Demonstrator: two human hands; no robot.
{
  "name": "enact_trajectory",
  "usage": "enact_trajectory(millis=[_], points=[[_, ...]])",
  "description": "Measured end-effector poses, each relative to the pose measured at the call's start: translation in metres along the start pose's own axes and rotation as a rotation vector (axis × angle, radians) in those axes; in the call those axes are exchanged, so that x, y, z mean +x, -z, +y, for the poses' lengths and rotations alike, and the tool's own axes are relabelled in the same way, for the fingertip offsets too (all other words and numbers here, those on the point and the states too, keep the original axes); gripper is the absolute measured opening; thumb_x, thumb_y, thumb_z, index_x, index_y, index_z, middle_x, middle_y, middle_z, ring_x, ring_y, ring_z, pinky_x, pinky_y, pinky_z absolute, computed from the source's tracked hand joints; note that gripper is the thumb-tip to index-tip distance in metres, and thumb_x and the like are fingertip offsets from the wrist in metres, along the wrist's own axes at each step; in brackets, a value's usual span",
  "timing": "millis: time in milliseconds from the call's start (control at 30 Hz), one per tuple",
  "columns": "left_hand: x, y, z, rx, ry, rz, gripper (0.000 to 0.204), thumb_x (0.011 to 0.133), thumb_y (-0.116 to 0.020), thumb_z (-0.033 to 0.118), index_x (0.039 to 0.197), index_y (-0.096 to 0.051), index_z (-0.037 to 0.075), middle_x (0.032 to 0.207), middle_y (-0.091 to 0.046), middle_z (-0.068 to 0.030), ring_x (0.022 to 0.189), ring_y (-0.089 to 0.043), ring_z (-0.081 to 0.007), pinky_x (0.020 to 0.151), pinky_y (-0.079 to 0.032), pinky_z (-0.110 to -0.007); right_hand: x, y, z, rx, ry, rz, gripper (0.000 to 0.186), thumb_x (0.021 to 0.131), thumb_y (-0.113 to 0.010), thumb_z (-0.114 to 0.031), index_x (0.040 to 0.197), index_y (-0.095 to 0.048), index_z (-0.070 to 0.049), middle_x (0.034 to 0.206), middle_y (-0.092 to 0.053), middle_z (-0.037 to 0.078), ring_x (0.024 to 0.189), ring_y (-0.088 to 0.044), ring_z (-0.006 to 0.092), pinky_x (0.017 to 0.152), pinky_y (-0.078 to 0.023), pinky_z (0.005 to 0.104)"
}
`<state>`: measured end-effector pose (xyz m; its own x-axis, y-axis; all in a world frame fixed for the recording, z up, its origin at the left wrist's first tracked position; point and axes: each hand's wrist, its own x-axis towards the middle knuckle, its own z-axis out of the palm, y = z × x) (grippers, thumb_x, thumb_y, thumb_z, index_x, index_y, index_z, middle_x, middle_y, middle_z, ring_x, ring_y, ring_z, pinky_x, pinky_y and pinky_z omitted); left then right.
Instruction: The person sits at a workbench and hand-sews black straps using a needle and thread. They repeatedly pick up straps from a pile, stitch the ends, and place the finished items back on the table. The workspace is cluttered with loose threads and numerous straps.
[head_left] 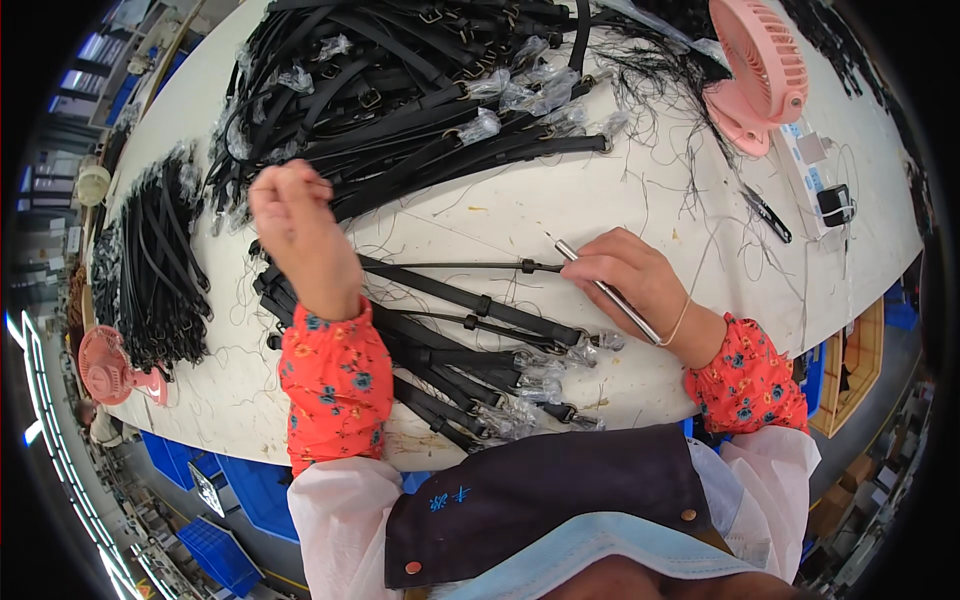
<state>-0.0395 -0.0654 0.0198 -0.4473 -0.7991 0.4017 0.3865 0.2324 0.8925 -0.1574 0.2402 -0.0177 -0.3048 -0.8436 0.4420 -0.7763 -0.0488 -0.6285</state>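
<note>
I see left hand (293, 215) raised, grip clenched, contents unclear; right hand (628, 275) low on surface (600, 200), grip grasping metal tool (610, 292) at black strap (450, 266).

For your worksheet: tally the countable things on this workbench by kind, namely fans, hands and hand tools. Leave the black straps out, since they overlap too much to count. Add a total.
Pink fans: 2, one at the top right, one at the left edge
Hands: 2, left hand and right hand
Metal tool in the right hand: 1
Black clippers on the table: 1
Total: 6
</note>
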Motion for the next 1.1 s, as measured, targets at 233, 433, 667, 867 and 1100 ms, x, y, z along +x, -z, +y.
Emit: enact_trajectory(millis=[233, 433, 667, 867, 1100], points=[[0.065, 0.085, 0.037, -0.041, -0.243, 0.201, 0.011, 0.105, -0.055, 0.009, 0.096, -0.054, 0.002, 0.093, -0.058, -0.0057, 0.079, -0.051, -0.0125, 0.076, -0.046, -0.027, 0.002, 0.001, -0.003, -0.014, 0.016, -0.004, 0.033, 0.080, -0.072, 0.006, 0.108, -0.068, -0.011, 0.098, -0.066, 0.009, 0.092, -0.065, 0.0295, 0.078, -0.055, 0.0372], [0.026, 0.032, 0.030, 0.584, -0.153, -0.200, 0.023, 0.097, -0.065, 0.003, 0.120, -0.066, 0.002, 0.126, -0.066, -0.0074, 0.107, -0.060, -0.0123, 0.095, -0.047, -0.027, 0.002, 0.000, -0.001, -0.026, 0.026, 0.001, 0.035, 0.078, -0.073, 0.005, 0.109, -0.067, -0.011, 0.098, -0.065, 0.009, 0.091, -0.064, 0.0292, 0.077, -0.055, 0.0370], [-0.062, -0.034, 0.013, 0.680, -0.281, -1.174, 0.030, 0.082, -0.078, 0.006, 0.108, -0.065, 0.006, 0.127, -0.065, -0.0104, 0.114, -0.060, -0.0327, 0.097, -0.048, -0.041, 0.003, 0.004, -0.004, -0.040, 0.050, -0.017, 0.036, 0.078, -0.074, 0.004, 0.110, -0.067, -0.012, 0.099, -0.066, 0.008, 0.091, -0.065, 0.0286, 0.076, -0.055, 0.0367], [-0.075, -0.028, -0.005, 0.668, -0.433, -1.117, 0.024, 0.081, -0.075, 0.000, 0.101, -0.061, 0.004, 0.110, -0.068, -0.0119, 0.091, -0.066, -0.0330, 0.078, -0.055, -0.040, 0.002, 0.000, -0.005, 0.031, -0.077, 0.048, 0.029, 0.086, -0.074, 0.000, 0.111, -0.064, -0.011, 0.104, -0.066, 0.010, 0.092, -0.065, 0.0302, 0.077, -0.055, 0.0369], [-0.076, -0.038, 0.012, 0.449, 0.033, -1.033, 0.035, 0.087, -0.076, 0.004, 0.117, -0.058, 0.001, 0.109, -0.068, -0.0104, 0.093, -0.067, -0.0216, 0.083, -0.054, -0.034, 0.001, 0.001, -0.007, 0.219, -0.194, 0.040, 0.029, 0.087, -0.073, -0.001, 0.113, -0.063, -0.010, 0.106, -0.066, 0.011, 0.090, -0.068, 0.0259, 0.077, -0.055, 0.0342]])
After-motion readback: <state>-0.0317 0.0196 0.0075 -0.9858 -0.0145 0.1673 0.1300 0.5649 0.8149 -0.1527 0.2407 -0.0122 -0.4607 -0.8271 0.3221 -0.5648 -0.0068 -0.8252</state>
